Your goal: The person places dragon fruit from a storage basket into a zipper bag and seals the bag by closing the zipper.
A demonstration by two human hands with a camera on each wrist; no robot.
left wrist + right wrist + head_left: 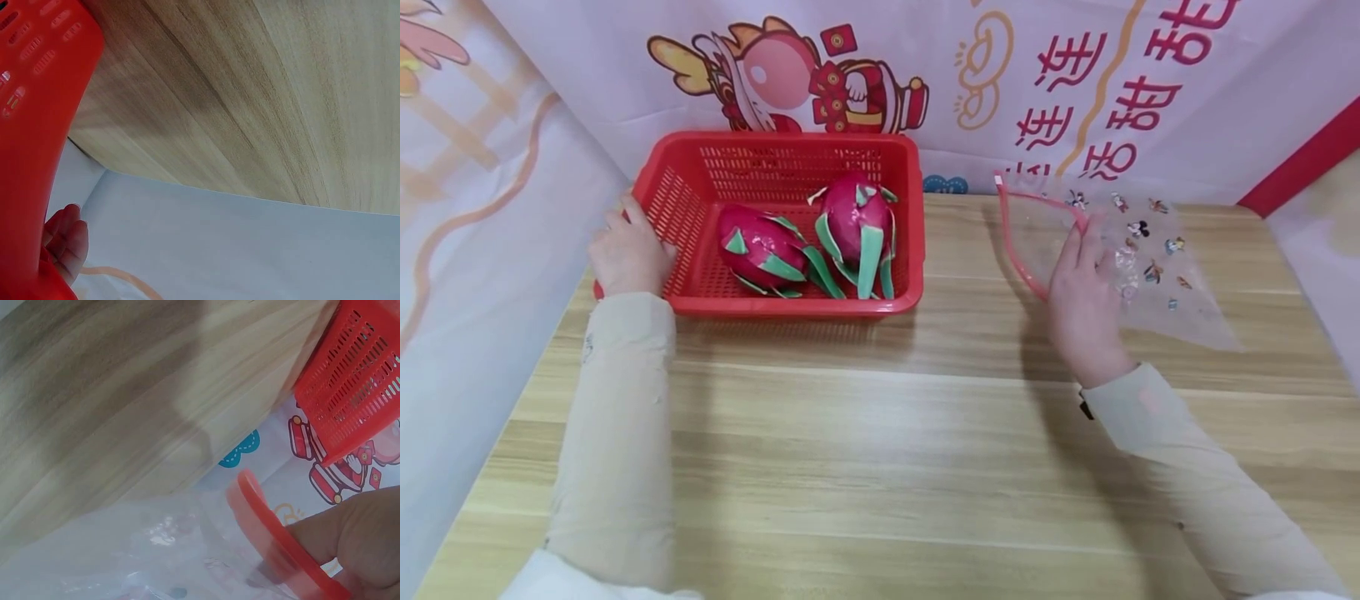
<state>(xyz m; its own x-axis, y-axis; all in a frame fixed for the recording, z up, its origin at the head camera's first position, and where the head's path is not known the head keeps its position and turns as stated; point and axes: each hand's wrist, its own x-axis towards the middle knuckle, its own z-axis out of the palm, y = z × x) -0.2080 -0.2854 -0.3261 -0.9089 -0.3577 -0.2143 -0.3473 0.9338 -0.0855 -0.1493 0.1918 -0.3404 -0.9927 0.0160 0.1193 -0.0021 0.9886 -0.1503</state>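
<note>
A red plastic basket (790, 307) stands at the back left of the table, holding two dragon fruits (852, 218) with green scales. My left hand (631, 257) grips the basket's left rim; in the left wrist view its fingertips (70, 240) show past the red wall. To the right, my right hand (1086, 312) pinches the red zip edge of a clear plastic bag (1198, 304) printed with small cartoon figures. The bag's mouth bows apart into a loop. In the right wrist view, the thumb (375, 540) lies against the red strip (265, 528).
The wood-grain table (850, 467) stretches in front of both arms. A printed white cloth (955, 50) with a lion-dance cartoon and red characters hangs right behind the basket. White cloth (482, 250) also borders the left side.
</note>
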